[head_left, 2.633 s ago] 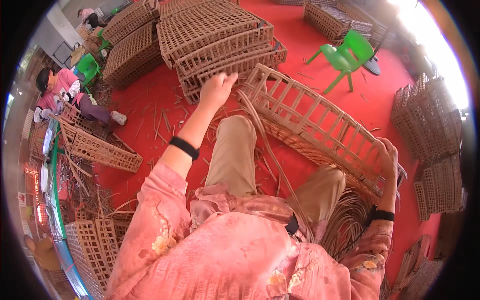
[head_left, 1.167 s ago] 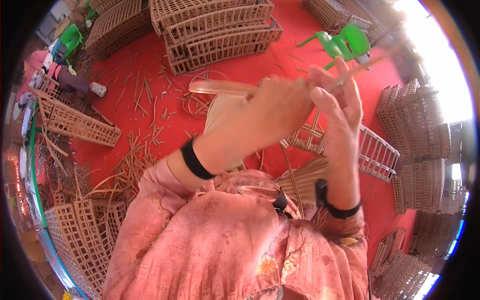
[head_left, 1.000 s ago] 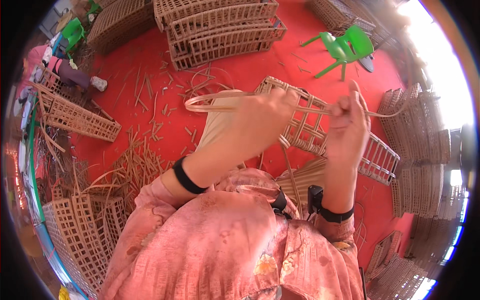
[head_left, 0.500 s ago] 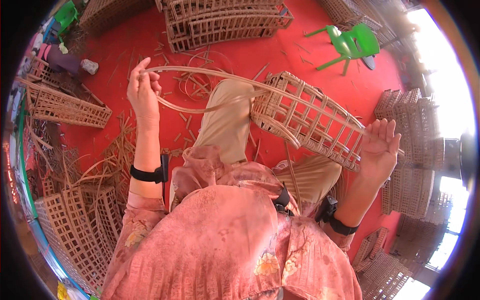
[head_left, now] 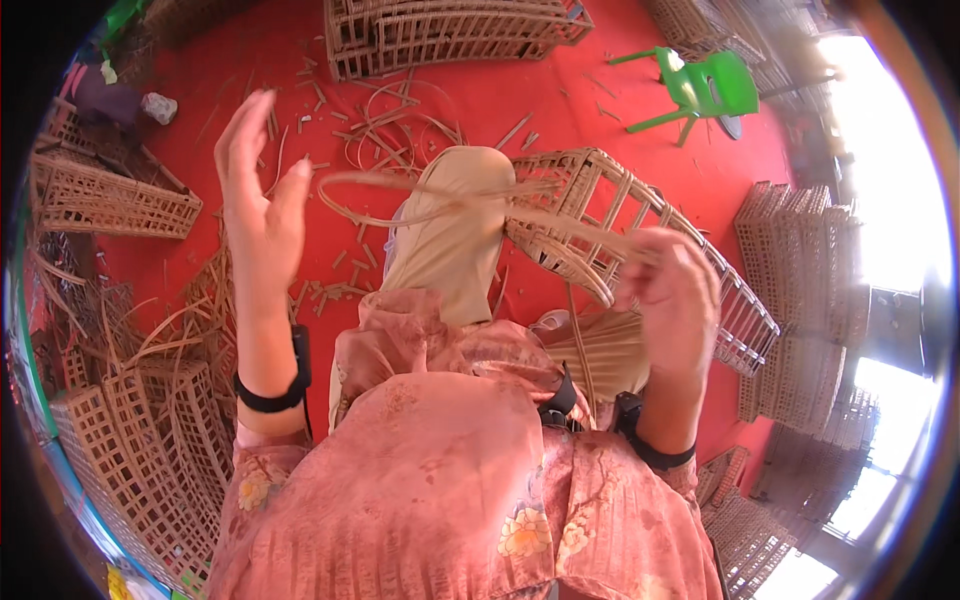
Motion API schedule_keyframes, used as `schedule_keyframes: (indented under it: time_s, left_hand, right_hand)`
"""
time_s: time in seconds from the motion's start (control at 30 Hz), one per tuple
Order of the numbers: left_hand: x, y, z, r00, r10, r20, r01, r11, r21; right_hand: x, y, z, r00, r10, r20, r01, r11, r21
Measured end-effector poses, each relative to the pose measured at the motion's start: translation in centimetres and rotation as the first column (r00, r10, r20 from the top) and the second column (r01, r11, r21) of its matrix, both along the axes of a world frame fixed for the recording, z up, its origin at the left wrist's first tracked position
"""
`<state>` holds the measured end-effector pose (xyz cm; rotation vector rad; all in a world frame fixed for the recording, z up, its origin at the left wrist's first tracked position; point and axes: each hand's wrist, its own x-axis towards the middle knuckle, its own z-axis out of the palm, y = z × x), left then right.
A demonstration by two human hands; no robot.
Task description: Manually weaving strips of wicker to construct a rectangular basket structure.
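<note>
A partly woven rattan basket (head_left: pixel 742 325) lies aslant over my knees, with open bars along its side. From its left end a long pale rattan strip (head_left: pixel 400 182) loops out to the left over my knee. My left hand (head_left: pixel 262 205) is raised left of that loop, its fingers stretched and the thumb apart, holding nothing. Over the basket's near side, my right hand (head_left: pixel 672 290) has curled fingers, blurred by motion. They close on the strip's flat end, which runs back to the basket's left end.
Finished baskets (head_left: pixel 450 45) stand at the far side, and more stacked baskets (head_left: pixel 800 290) at the right. A green plastic chair (head_left: pixel 705 88) stands at the far right. Loose strips (head_left: pixel 180 320) and large openwork baskets (head_left: pixel 150 430) lie at the left. Cut scraps litter the red floor (head_left: pixel 250 75).
My left hand has let go of the strip's loop and moved left, opening. My right hand has moved left from the basket's right end and curled round the strip. The loop has shrunk.
</note>
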<state>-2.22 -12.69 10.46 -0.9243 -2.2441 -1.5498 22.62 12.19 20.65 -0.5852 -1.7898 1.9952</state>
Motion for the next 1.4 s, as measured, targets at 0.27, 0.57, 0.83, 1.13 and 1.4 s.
schedule_keyframes:
  time_s: [0.27, 0.57, 0.83, 1.13, 1.4]
  left_hand:
    - [8.3, 6.3, 4.8, 0.539, -0.669, 0.512, 0.673, 0.708, 0.215]
    - [7.1, 8.1, 2.6, 0.783, -0.472, 0.405, 0.458, 0.878, 0.139]
    - [7.0, 9.6, 0.6, 0.742, -0.378, 0.553, 0.302, 0.926, 0.228]
    - [5.9, 9.4, -0.9, 0.615, -0.421, 0.667, 0.313, 0.907, 0.284]
    - [3.7, 10.2, -0.6, 0.636, -0.476, 0.608, 0.475, 0.862, 0.177]
  right_hand:
    - [-2.5, -3.7, -0.5, 0.956, 0.222, 0.193, -0.220, 0.975, -0.032]
    - [-1.6, -0.7, -1.1, 0.939, -0.190, 0.288, 0.085, 0.937, 0.339]
    - [-2.5, 0.2, -2.6, 0.860, -0.300, 0.412, 0.087, 0.884, 0.460]
    - [-2.9, 0.0, -3.3, 0.834, -0.322, 0.447, 0.052, 0.854, 0.518]
    - [-3.1, 0.4, -3.4, 0.799, -0.334, 0.499, -0.075, 0.769, 0.634]
